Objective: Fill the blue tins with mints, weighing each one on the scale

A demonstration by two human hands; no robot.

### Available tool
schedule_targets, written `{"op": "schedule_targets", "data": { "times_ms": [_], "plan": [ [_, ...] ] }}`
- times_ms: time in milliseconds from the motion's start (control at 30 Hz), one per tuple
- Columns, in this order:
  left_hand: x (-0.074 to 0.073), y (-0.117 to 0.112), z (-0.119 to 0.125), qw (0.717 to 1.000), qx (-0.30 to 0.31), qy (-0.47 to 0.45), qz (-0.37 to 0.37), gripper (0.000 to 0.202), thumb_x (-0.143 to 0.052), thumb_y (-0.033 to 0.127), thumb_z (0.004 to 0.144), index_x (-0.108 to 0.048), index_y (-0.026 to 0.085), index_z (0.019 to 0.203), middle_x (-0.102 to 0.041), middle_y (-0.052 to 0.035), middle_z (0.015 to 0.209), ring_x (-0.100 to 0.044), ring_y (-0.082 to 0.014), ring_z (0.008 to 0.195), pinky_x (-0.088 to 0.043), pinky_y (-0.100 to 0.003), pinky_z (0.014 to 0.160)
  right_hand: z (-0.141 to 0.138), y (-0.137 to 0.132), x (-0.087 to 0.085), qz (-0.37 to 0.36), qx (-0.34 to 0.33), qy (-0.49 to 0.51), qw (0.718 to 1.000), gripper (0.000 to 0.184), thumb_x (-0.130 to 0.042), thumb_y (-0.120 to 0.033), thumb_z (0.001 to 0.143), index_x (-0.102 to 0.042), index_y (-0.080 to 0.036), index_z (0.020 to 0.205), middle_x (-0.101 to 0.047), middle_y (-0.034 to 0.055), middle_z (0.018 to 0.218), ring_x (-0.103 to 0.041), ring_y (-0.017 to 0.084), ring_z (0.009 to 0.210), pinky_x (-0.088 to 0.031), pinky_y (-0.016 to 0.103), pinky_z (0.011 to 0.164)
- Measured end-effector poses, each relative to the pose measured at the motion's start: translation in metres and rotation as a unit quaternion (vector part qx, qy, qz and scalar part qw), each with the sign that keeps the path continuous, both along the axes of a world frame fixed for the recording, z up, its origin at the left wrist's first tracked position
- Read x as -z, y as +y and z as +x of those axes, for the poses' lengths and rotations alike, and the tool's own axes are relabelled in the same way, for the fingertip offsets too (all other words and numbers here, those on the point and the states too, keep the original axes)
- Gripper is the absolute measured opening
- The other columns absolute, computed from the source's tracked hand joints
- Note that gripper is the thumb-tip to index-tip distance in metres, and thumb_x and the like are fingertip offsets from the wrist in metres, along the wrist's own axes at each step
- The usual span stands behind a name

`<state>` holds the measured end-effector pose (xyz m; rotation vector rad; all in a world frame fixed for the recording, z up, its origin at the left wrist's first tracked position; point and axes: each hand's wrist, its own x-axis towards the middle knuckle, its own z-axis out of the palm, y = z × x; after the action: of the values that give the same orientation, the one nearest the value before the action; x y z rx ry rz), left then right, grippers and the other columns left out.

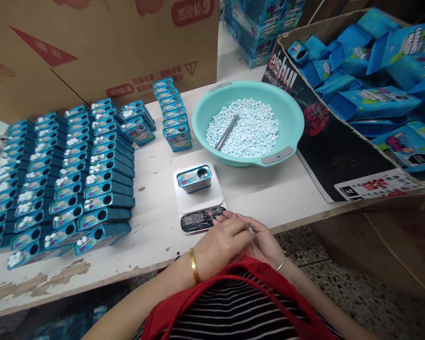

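In front of the scale, my left hand (pixel 221 241) lies over my right hand (pixel 265 243). Both are closed against each other, and whatever may lie between them is hidden. Fingertips reach the front edge of the white kitchen scale (pixel 220 194), whose lit display is hard to read. On its platform stands a blue candy tin (pixel 194 181) with a round opening in the top and pale candies inside. Behind the scale, a turquoise basin (pixel 293 120) holds small pale-blue candies (pixel 257 125) with a metal scoop-like tool (pixel 227 132) lying on them.
Rows of blue tins (pixel 109 165) with candies at their openings cover the left of the worn white table (pixel 156 212). A short row of tins (pixel 177 130) stands by the basin. On the right is an open carton (pixel 326 151) of tins. A cardboard box (pixel 127 47) stands behind.
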<state>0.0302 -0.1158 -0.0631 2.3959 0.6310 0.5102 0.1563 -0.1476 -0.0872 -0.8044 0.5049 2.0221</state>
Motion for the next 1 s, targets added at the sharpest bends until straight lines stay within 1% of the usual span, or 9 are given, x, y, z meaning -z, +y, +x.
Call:
{"op": "schedule_targets", "data": {
  "times_ms": [100, 200, 333, 400, 500, 633, 700, 833, 1000],
  "plan": [
    [-0.016, 0.015, -0.01, 0.998, -0.042, -0.043, -0.005, 0.015, -0.043, 0.014, 0.089, -0.057, 0.015, 0.096, -0.06, -0.0076, 0.092, -0.057, -0.0146, 0.082, -0.051, -0.028, 0.07, -0.001, 0.003, 0.0, -0.008, 0.034, 0.016, 0.999, 0.017, -0.047, -0.011, 0.084, -0.064, -0.01, 0.082, -0.071, 0.0035, 0.071, -0.067, 0.01, 0.062, -0.056, 0.021, 0.065],
    [-0.031, 0.026, -0.015, 0.992, -0.098, -0.078, 0.01, 0.015, -0.045, 0.015, 0.089, -0.055, 0.016, 0.1, -0.059, -0.0066, 0.09, -0.055, -0.0132, 0.082, -0.049, -0.027, 0.071, -0.003, 0.007, 0.001, -0.018, 0.06, 0.029, 0.998, 0.016, -0.048, -0.01, 0.084, -0.062, -0.01, 0.077, -0.07, 0.0041, 0.069, -0.067, 0.012, 0.064, -0.058, 0.027, 0.069],
    [-0.039, 0.035, -0.019, 0.997, -0.032, 0.017, 0.071, 0.024, -0.051, 0.029, 0.088, -0.055, 0.019, 0.109, -0.061, -0.0091, 0.106, -0.055, -0.019, 0.093, -0.045, -0.036, 0.08, -0.007, 0.013, 0.0, 0.004, 0.057, 0.068, 0.996, 0.014, -0.05, -0.012, 0.084, -0.063, -0.01, 0.079, -0.069, 0.0033, 0.065, -0.065, 0.011, 0.055, -0.053, 0.019, 0.049],
    [-0.039, 0.044, -0.027, 0.988, -0.051, 0.064, 0.129, 0.041, -0.056, 0.039, 0.084, -0.05, 0.021, 0.121, -0.053, -0.0122, 0.125, -0.049, -0.0253, 0.11, -0.038, -0.044, 0.091, -0.008, 0.015, 0.0, 0.017, 0.049, 0.063, 0.997, 0.016, -0.05, -0.014, 0.085, -0.065, -0.009, 0.085, -0.071, 0.0064, 0.072, -0.068, 0.013, 0.061, -0.054, 0.021, 0.052],
    [-0.038, 0.07, -0.049, 0.965, -0.162, 0.126, 0.163, 0.069, -0.062, 0.048, 0.077, -0.037, 0.022, 0.135, -0.042, -0.0157, 0.137, -0.04, -0.0312, 0.123, -0.03, -0.049, 0.098, -0.009, 0.016, -0.001, 0.009, 0.034, 0.026, 0.999, 0.02, -0.05, -0.016, 0.086, -0.066, -0.006, 0.092, -0.073, 0.0141, 0.087, -0.071, 0.019, 0.081, -0.057, 0.03, 0.072],
    [-0.04, 0.113, -0.076, 0.953, -0.163, 0.224, 0.125, 0.041, -0.055, 0.032, 0.084, -0.047, 0.022, 0.123, -0.062, -0.0084, 0.107, -0.056, -0.0234, 0.098, -0.035, -0.043, 0.089, -0.009, 0.019, -0.002, -0.016, 0.037, -0.008, 0.999, 0.018, -0.055, -0.014, 0.083, -0.067, -0.004, 0.091, -0.073, 0.0167, 0.092, -0.07, 0.023, 0.092, -0.057, 0.03, 0.077],
    [-0.042, 0.135, -0.084, 0.947, -0.178, 0.231, 0.133, 0.03, -0.052, 0.03, 0.086, -0.051, 0.021, 0.115, -0.064, -0.0065, 0.099, -0.057, -0.0214, 0.092, -0.037, -0.038, 0.083, -0.009, 0.021, -0.003, -0.017, 0.045, -0.01, 0.999, 0.018, -0.056, -0.013, 0.082, -0.068, -0.003, 0.091, -0.073, 0.0165, 0.091, -0.07, 0.024, 0.09, -0.057, 0.03, 0.077],
    [-0.037, 0.179, -0.091, 0.926, -0.233, 0.252, 0.158, 0.029, -0.054, 0.034, 0.084, -0.052, 0.021, 0.11, -0.063, -0.0069, 0.102, -0.057, -0.0224, 0.095, -0.037, -0.034, 0.079, -0.008, 0.024, -0.003, -0.017, 0.055, -0.013, 0.998, 0.016, -0.06, -0.013, 0.08, -0.069, -0.003, 0.088, -0.073, 0.0169, 0.092, -0.07, 0.025, 0.09, -0.058, 0.031, 0.077],
    [-0.01, 0.206, -0.092, 0.91, -0.257, 0.277, 0.17, 0.031, -0.058, 0.031, 0.081, -0.051, 0.019, 0.109, -0.06, -0.0092, 0.106, -0.054, -0.0248, 0.1, -0.034, -0.036, 0.083, -0.006, 0.024, 0.003, -0.008, 0.062, -0.02, 0.998, 0.015, -0.062, -0.013, 0.079, -0.07, -0.003, 0.088, -0.072, 0.0171, 0.094, -0.069, 0.024, 0.092, -0.058, 0.03, 0.08]
  ]
}}
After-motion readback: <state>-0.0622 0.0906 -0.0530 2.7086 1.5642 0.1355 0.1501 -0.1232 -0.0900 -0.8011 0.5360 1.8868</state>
